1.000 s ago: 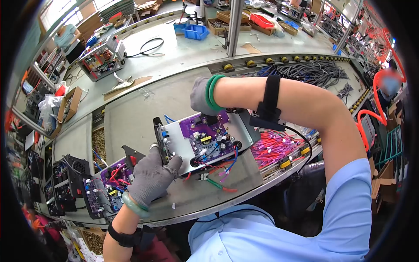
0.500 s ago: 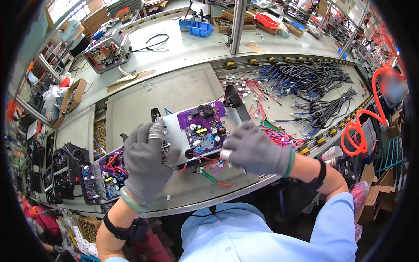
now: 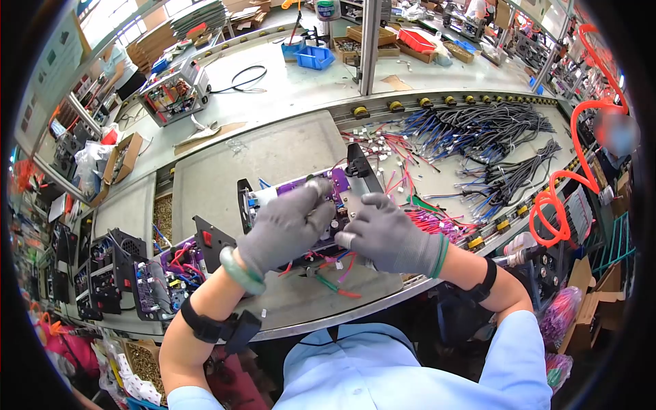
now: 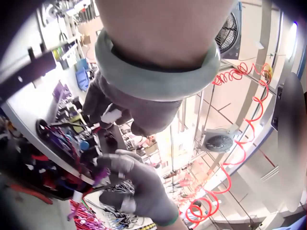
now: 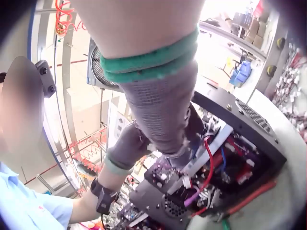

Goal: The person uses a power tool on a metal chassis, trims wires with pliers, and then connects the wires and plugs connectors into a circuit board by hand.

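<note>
A metal chassis (image 3: 265,197) with a purple circuit board (image 3: 340,180) lies on the bench. The gloved left hand (image 3: 283,229) is over the board, its bent fingers among the parts; whether they pinch anything is hidden. At the chassis's right side, the gloved right hand (image 3: 393,239) has its thumb and fingers apart, close to the front edge and its wires. The left wrist view shows the left hand (image 4: 139,105) above the right hand (image 4: 139,184), with a purple connector (image 4: 101,176) by the right fingertips. In the right wrist view, red wires (image 5: 210,165) run beside the right hand (image 5: 158,112).
More chassis units with boards (image 3: 154,290) stand at the left. Grey and blue cable bundles (image 3: 478,130) and pink wires (image 3: 444,222) lie at the right. A green and red cable (image 3: 335,287) rests at the front. A metal post (image 3: 370,51) rises behind.
The right hand came down from the chassis's far side to its right front, then moved slightly. The left hand moved right from the chassis's left end onto the board.
</note>
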Tool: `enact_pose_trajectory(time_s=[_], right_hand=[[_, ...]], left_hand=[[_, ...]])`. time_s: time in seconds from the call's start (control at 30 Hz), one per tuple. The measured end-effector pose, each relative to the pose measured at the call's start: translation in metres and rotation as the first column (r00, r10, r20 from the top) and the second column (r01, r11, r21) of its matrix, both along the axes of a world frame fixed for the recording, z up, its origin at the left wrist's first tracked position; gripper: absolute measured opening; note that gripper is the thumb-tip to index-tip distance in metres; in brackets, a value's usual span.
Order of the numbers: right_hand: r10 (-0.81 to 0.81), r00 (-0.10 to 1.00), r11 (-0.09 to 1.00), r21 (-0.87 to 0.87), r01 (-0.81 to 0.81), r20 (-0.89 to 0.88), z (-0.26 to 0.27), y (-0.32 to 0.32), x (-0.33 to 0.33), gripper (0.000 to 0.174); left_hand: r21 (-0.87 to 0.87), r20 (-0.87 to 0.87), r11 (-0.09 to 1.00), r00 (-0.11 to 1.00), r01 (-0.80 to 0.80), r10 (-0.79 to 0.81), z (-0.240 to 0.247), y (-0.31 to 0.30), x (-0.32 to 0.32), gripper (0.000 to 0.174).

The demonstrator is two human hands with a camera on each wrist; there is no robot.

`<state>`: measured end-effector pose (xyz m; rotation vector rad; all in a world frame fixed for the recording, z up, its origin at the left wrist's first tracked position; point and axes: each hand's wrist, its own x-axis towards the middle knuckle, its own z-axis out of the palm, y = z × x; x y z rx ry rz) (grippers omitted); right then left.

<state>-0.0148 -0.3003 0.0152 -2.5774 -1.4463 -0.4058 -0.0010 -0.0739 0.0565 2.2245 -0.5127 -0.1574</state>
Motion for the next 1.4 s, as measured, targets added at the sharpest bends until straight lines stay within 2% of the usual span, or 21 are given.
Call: enact_pose_trajectory(time_s=[0.07, 0.13, 0.3, 0.4, 0.47, 0.53, 0.57, 0.6, 0.67, 0.73, 0.77, 0.8, 0.83, 0.87, 0.93, 0.97, 1.03, 1.13, 1.2, 1.27, 1.4], right_hand=[[0.076, 0.975, 0.993, -0.108, -0.054, 0.208, -0.009, 0.0, -0.004, 0.013], [0.063, 0.977, 0.993, -0.115, -0.04, 0.206, -0.012, -0.003, 0.002, 0.013], [-0.059, 0.998, 0.932, 0.359, 0.042, 0.036, -0.006, 0.012, 0.021, 0.012], [-0.164, 0.984, 0.869, 0.461, 0.178, -0.071, 0.004, 0.014, 0.032, 0.019], [-0.112, 0.99, 0.892, 0.431, 0.138, -0.085, 0.0, 0.008, 0.039, 0.022], [-0.111, 0.985, 0.872, 0.463, 0.161, -0.133, -0.006, 0.006, 0.042, 0.024], [-0.117, 0.979, 0.841, 0.507, 0.188, -0.17, -0.004, 0.006, 0.041, 0.024], [-0.116, 0.972, 0.813, 0.543, 0.212, -0.206, -0.002, 0.006, 0.039, 0.024], [-0.042, 0.979, 0.781, 0.604, 0.157, -0.199, 0.0, 0.009, 0.034, 0.023], [0.0, 0.821, 0.614, 0.648, 0.451, -0.571, 0.0, 0.009, 0.031, 0.022], [0.017, 0.873, 0.646, 0.672, 0.363, -0.488, -0.009, 0.006, 0.038, 0.021], [0.018, 0.873, 0.646, 0.672, 0.361, -0.487, -0.008, 0.007, 0.04, 0.021], [-0.016, 0.944, 0.666, 0.701, 0.256, -0.33, -0.007, 0.01, 0.042, 0.02], [-0.044, 0.986, 0.69, 0.709, 0.146, -0.161, -0.007, 0.013, 0.043, 0.018], [-0.096, 0.986, 0.768, 0.62, 0.161, -0.137, 0.003, 0.017, 0.041, 0.02], [-0.119, 0.992, 0.803, 0.584, 0.121, -0.043, 0.004, 0.02, 0.04, 0.022], [-0.136, 0.989, 0.845, 0.528, 0.084, 0.061, 0.001, 0.022, 0.042, 0.026], [-0.143, 0.988, 0.843, 0.53, 0.094, 0.053, -0.005, 0.018, 0.043, 0.025], [-0.141, 0.989, 0.82, 0.565, 0.095, 0.039, -0.008, 0.018, 0.043, 0.022], [-0.206, 0.978, 0.739, 0.65, 0.176, -0.03, -0.012, 0.02, 0.042, 0.017], [-0.235, 0.971, 0.773, 0.597, 0.216, -0.047, -0.014, 0.019, 0.036, 0.011]], left_hand=[[0.221, 0.337, 0.956, 0.905, 0.192, -0.26, -0.012, 0.011, -0.015, 0.035], [0.344, 0.376, 0.922, 0.874, 0.176, -0.307, -0.018, 0.012, -0.042, 0.049], [0.589, 0.399, 0.804, 0.837, 0.08, -0.376, 0.001, 0.018, -0.083, 0.067], [0.456, 0.184, 0.876, 0.946, 0.157, -0.266, 0.006, 0.03, -0.069, 0.069], [0.363, 0.342, 0.927, 0.911, 0.097, -0.229, -0.002, 0.032, -0.064, 0.055], [0.155, -0.105, 0.971, 0.98, 0.184, -0.169, 0.011, 0.028, -0.056, 0.036], [0.083, -0.057, 0.997, 0.998, 0.004, 0.001, 0.02, 0.02, -0.055, 0.022], [0.015, 0.343, 1.0, 0.939, -0.026, 0.02, 0.012, 0.015, -0.04, 0.028], [0.039, 0.452, 0.998, 0.892, -0.043, 0.021, -0.004, 0.007, -0.014, 0.035], [-0.131, -0.125, 0.987, 0.986, 0.089, -0.106, -0.011, -0.002, -0.013, 0.044], [-0.083, 0.186, 0.989, 0.977, 0.122, -0.105, -0.036, -0.004, -0.01, 0.038], [-0.083, 0.187, 0.989, 0.977, 0.121, -0.104, -0.012, -0.006, -0.012, 0.038], [-0.085, -0.281, 0.993, 0.955, 0.078, -0.099, 0.017, -0.004, -0.015, 0.035], [-0.067, -0.686, 0.997, 0.724, 0.038, -0.074, 0.035, -0.003, -0.016, 0.032], [0.016, -0.584, 0.999, 0.811, 0.05, -0.032, 0.024, 0.003, -0.015, 0.026], [0.049, -0.223, 0.999, 0.975, 0.004, 0.007, 0.019, 0.006, -0.012, 0.025], [0.061, 0.393, 0.983, 0.909, -0.174, 0.137, 0.011, 0.004, -0.007, 0.02], [0.301, 0.598, 0.947, 0.796, -0.114, -0.094, 0.013, -0.009, 0.001, 0.019], [0.294, 0.651, 0.946, 0.753, -0.134, -0.095, 0.013, -0.018, 0.01, 0.015], [0.536, 0.647, 0.831, 0.705, -0.149, -0.291, 0.018, -0.023, 0.014, 0.013], [0.429, 0.7, 0.896, 0.668, -0.111, -0.252, 0.009, -0.017, 0.014, 0.014]])
